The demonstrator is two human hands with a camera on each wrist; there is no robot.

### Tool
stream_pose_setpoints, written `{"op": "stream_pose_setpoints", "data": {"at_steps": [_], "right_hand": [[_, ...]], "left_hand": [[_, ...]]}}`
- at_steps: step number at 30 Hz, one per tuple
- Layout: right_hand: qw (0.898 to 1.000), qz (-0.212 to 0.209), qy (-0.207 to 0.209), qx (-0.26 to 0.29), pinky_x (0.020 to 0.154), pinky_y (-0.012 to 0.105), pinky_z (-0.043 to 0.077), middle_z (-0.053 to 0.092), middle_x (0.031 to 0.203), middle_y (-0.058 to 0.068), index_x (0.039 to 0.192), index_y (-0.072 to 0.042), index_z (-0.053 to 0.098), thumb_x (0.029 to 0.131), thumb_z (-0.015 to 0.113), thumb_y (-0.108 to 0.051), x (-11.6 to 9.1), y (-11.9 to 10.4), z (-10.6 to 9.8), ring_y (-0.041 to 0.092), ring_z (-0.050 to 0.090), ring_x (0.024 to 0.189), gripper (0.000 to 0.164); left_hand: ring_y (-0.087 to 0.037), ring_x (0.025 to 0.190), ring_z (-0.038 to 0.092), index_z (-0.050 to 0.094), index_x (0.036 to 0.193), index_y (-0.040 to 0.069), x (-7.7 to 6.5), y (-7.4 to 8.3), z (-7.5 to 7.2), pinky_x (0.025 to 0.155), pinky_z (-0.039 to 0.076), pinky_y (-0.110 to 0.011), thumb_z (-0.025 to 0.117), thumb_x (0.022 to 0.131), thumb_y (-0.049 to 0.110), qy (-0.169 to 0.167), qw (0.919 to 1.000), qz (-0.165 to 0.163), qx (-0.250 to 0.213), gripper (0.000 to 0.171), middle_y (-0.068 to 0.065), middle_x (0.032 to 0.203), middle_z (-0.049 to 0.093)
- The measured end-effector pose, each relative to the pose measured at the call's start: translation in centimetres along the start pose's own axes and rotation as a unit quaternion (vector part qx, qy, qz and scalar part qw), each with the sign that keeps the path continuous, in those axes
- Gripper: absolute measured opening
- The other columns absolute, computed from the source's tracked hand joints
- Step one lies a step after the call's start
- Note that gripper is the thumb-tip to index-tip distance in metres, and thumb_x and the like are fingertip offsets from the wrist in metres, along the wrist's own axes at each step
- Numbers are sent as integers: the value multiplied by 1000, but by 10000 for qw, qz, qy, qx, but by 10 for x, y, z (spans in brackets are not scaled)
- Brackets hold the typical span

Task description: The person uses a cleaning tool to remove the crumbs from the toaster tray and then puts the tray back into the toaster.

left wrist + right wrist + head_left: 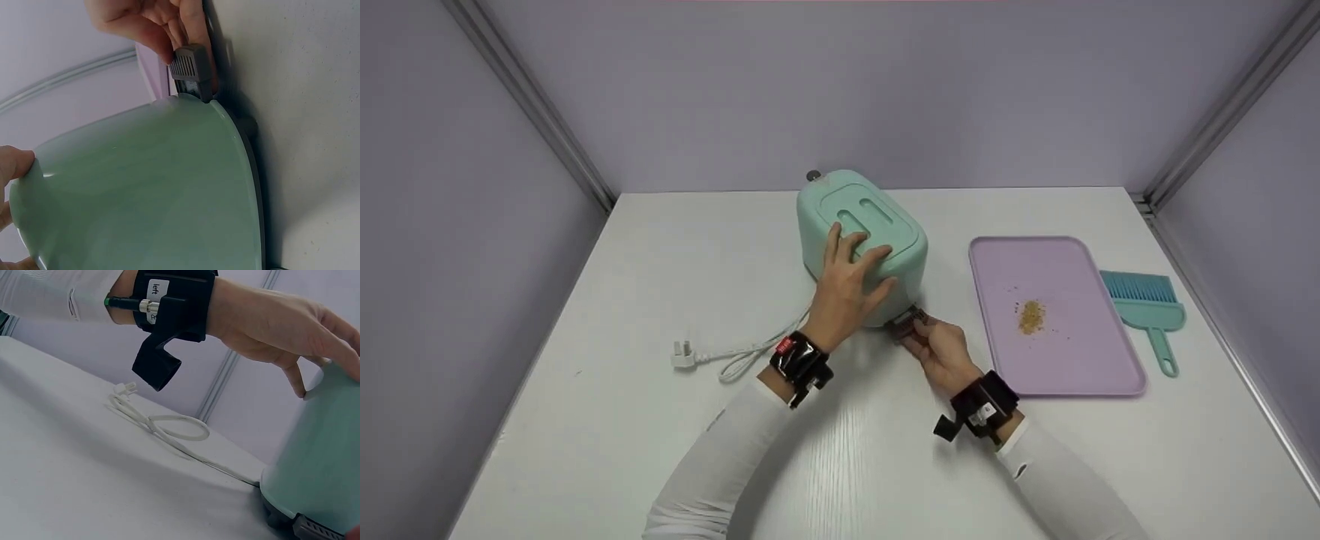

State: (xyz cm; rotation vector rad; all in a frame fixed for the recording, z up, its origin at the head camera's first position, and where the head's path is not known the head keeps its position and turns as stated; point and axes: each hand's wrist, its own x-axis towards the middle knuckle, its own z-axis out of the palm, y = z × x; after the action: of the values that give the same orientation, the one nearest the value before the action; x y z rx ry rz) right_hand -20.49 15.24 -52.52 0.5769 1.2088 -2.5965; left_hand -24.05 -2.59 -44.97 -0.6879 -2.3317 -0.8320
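Observation:
A mint-green toaster (825,217) with two slots in its top stands on the white table. My left hand (840,296) rests on it, spread fingers on the top and thumb at the upper edge. Low at the toaster's near end, my right hand (941,352) pinches the dark ribbed handle of a crumb tray (191,64) between thumb and fingers. In the left wrist view the handle stands out a little from the base, and the rest of the tray is hidden inside the toaster.
A purple tray (1057,360) holding a small heap of crumbs (1031,317) lies to the right. Beside it is a teal brush with dustpan (1147,311). The toaster's white cord and plug (684,356) lie on the left. Walls stand at the back and sides.

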Motion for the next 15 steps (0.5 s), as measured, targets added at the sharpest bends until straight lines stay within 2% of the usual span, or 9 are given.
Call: {"op": "stream_pose_setpoints", "data": {"at_steps": [10,15], "right_hand": [[9995,-260,-156,-63,102,39,45,36,142,31,140,19,27,99,41,7,2,3,2,36,44,128,45],[9993,-300,-121,-164,103,38,43,35,143,31,142,18,25,100,41,5,5,3,5,34,43,129,47]], "left_hand": [[-49,138,23,65,122,19,-1,0,1,113,30,-50,75,85,32,77,10000,40,-1,40,-16,130,50],[-50,137,23,65,121,18,-1,0,0,113,29,-51,76,84,31,80,10000,28,-27,41,-17,129,50]]}}
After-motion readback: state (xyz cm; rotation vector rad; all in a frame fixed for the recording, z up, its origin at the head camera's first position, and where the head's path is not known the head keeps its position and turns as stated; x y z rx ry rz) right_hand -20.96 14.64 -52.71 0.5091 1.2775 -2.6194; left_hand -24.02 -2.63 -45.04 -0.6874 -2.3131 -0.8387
